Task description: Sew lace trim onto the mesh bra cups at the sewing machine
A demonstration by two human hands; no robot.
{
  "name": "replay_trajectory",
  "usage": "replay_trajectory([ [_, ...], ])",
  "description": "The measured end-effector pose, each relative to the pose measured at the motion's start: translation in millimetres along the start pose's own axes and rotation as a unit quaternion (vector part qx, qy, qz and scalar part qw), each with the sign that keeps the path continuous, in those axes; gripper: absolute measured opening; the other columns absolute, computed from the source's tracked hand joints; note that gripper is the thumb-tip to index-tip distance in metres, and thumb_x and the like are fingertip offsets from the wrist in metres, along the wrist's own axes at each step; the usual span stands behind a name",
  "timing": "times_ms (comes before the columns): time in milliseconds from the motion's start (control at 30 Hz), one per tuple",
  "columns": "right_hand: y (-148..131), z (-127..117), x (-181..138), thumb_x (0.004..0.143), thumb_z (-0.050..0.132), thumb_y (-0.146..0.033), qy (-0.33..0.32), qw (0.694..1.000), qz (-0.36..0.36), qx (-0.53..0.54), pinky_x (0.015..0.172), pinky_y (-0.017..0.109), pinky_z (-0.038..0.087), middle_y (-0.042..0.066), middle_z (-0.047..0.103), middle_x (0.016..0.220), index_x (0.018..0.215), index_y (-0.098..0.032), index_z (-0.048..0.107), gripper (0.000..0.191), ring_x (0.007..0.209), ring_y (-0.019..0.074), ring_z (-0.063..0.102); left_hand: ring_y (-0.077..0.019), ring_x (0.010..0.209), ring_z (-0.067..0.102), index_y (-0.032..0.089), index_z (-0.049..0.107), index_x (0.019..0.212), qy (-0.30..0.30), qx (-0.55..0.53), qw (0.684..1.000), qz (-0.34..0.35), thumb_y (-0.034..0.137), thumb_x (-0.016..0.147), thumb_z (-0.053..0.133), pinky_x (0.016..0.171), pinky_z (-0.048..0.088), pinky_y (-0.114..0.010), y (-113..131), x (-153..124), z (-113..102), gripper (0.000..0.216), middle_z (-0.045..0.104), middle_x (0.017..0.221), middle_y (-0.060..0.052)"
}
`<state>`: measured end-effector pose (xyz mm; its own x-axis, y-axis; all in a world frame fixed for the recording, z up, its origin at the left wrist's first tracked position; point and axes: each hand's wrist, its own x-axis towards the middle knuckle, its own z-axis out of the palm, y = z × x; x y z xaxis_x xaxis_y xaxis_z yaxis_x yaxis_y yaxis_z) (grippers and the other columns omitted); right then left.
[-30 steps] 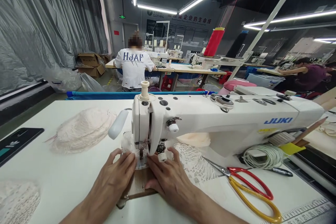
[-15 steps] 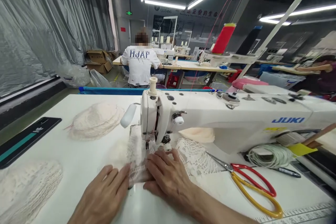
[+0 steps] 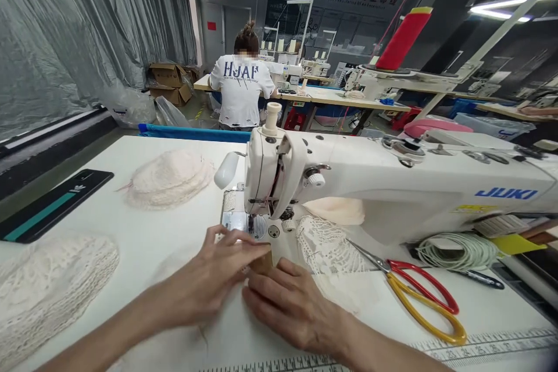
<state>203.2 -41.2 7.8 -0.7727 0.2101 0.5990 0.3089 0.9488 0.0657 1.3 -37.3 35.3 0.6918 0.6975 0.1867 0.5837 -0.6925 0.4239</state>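
Note:
Just in front of the sewing machine (image 3: 314, 177), both my hands are close together. My left hand (image 3: 218, 276) reaches across with its fingers bent and pressed together on a piece of thin sheer fabric (image 3: 172, 261), mostly hidden by the hand and forearm. My right hand (image 3: 290, 302) is closed beside it, fingers curled round the edge, where a small tan patch shows between the hands. The metal needle plate (image 3: 235, 221) lies bare under the presser foot (image 3: 251, 224). Cream lace (image 3: 331, 244) rests to the right of the needle, near my right hand.
Red-and-yellow-handled scissors (image 3: 422, 296) lie right, by a coil of pale cord (image 3: 457, 251) and a printed ruler strip (image 3: 488, 340). Stacked lace pieces (image 3: 170, 180), more lace (image 3: 56, 285) and a dark phone (image 3: 56, 203) are left. A person (image 3: 242, 90) sits ahead.
The fabric has come out from under the presser foot toward me, baring the needle plate. My left hand has moved right and over toward my right hand. The view has shifted.

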Motion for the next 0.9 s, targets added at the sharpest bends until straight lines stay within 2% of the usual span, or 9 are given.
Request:
replay_trajectory([
  [33, 0.6, 0.1, -0.8, 0.088, 0.041, -0.006, -0.002, 1.000, 0.004, 0.001, 0.056, 0.030, 0.030, 0.005, 0.062, 0.075, 0.086, -0.008, 0.062, 0.021, 0.064, 0.0147, 0.047, -0.0181, 0.107, 0.050, 0.028, 0.037, 0.133, -0.033, -0.027, 0.999, -0.012, 0.006, 0.089, 0.036, 0.096, 0.031, -0.037, -6.5, 4.7, -0.4, 0.050, 0.064, 0.103, -0.001],
  [100, 2.4, 1.3, -2.6, 0.089, 0.041, -0.007, -0.017, 1.000, 0.016, 0.001, 0.054, 0.030, 0.029, 0.004, 0.061, 0.072, 0.084, -0.009, 0.062, 0.022, 0.060, 0.0136, 0.046, -0.0187, 0.097, 0.053, 0.031, 0.039, 0.132, -0.063, -0.059, 0.994, -0.065, 0.017, 0.091, 0.041, 0.091, 0.036, -0.036, -20.1, 5.8, -0.2, 0.044, 0.062, 0.093, 0.000],
  [167, 4.7, 3.9, -4.2, 0.090, 0.040, -0.007, -0.032, 0.999, 0.025, 0.003, 0.053, 0.030, 0.029, 0.003, 0.061, 0.072, 0.084, -0.010, 0.061, 0.023, 0.059, 0.0134, 0.046, -0.0198, 0.092, 0.052, 0.031, 0.046, 0.128, -0.051, -0.068, 0.989, -0.123, 0.027, 0.092, 0.043, 0.086, 0.039, -0.035, -31.1, 0.4, -0.2, 0.036, 0.060, 0.088, 0.000],
  [233, 6.9, 6.8, -5.1, 0.091, 0.039, -0.007, -0.040, 0.998, 0.036, 0.011, 0.054, 0.030, 0.031, 0.003, 0.061, 0.074, 0.084, -0.011, 0.061, 0.024, 0.062, 0.0133, 0.047, -0.0203, 0.089, 0.052, 0.029, 0.050, 0.125, -0.032, -0.064, 0.986, -0.149, 0.031, 0.093, 0.041, 0.083, 0.040, -0.034, -37.4, -4.9, 0.1, 0.033, 0.059, 0.085, 0.000],
  [500, 9.3, 12.2, -4.5, 0.094, 0.035, -0.008, -0.068, 0.993, 0.093, 0.026, 0.059, 0.030, 0.034, 0.005, 0.064, 0.090, 0.089, -0.013, 0.060, 0.025, 0.069, 0.0131, 0.051, -0.0176, 0.073, 0.053, 0.024, 0.051, 0.121, 0.014, 0.012, 0.993, -0.116, 0.023, 0.095, 0.036, 0.070, 0.041, -0.031, -41.3, -0.2, 17.0, 0.031, 0.061, 0.088, -0.002],
  [633, 9.5, 13.3, -5.5, 0.093, 0.037, -0.008, -0.074, 0.993, 0.092, 0.022, 0.061, 0.030, 0.035, 0.005, 0.064, 0.101, 0.090, -0.013, 0.059, 0.023, 0.073, 0.0136, 0.052, -0.0162, 0.070, 0.053, 0.023, 0.054, 0.117, 0.053, 0.036, 0.992, -0.110, 0.020, 0.093, 0.039, 0.069, 0.041, -0.030, -41.8, 0.9, 23.3, 0.028, 0.061, 0.087, 0.000],
  [900, 10.6, 14.2, -7.1, 0.092, 0.036, -0.009, -0.069, 0.994, 0.084, 0.024, 0.063, 0.031, 0.036, 0.005, 0.064, 0.107, 0.083, -0.013, 0.059, 0.025, 0.073, 0.0144, 0.051, -0.0156, 0.068, 0.053, 0.022, 0.054, 0.113, 0.059, 0.031, 0.993, -0.098, 0.019, 0.094, 0.039, 0.069, 0.039, -0.030, -41.5, 3.0, 24.6, 0.025, 0.061, 0.086, 0.001],
])
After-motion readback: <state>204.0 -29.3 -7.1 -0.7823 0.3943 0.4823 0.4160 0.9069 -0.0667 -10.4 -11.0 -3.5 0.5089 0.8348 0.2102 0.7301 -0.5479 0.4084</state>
